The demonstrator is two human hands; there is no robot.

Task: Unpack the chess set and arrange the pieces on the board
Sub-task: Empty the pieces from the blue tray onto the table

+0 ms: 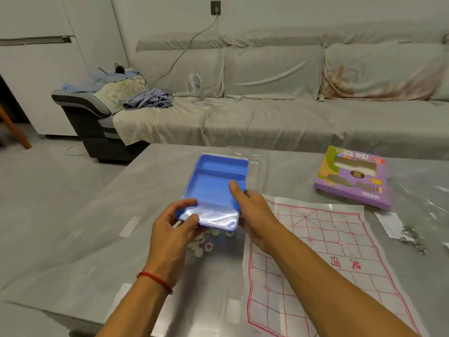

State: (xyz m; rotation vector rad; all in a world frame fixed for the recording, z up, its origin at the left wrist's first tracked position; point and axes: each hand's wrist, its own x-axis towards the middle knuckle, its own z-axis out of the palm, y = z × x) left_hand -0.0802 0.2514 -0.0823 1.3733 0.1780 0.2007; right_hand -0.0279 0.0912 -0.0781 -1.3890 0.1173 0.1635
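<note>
Over the grey table (73,215), left hand (175,222) and right hand (252,210) both grip the blue tray (213,186)

Single head-worn view, wide-angle, looking forward and down across the table (73,215). Hands close below centre; board sheet (323,242) at 4 o'clock; sofa (267,113) at 12, edges probably bowed by lens.

Grey covered sofa (279,98) against a pale wall (291,13), small fan (194,83).
</note>
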